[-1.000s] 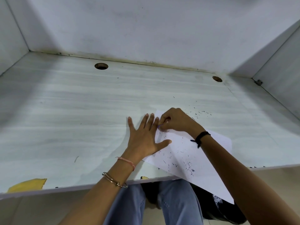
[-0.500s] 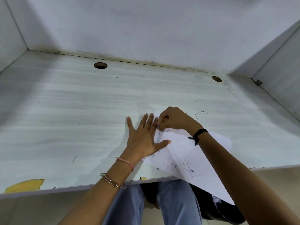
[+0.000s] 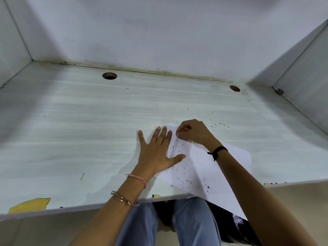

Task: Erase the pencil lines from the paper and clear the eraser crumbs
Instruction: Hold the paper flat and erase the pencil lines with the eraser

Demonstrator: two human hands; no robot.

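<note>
Almost nothing has moved in the last second: both my hands stay where they were. My left hand (image 3: 157, 151) lies flat, 5 fingers spread, its palm on the desk (image 3: 79, 132), thumb and index fingertip pinning the left edge of the paper (image 3: 198, 162). Dark eraser crumbs (image 3: 186, 174) dot the sheet. My right hand (image 3: 193, 133), fingers curled, pinches a small purplish eraser (image 3: 177, 133) against the paper's far corner.
</note>
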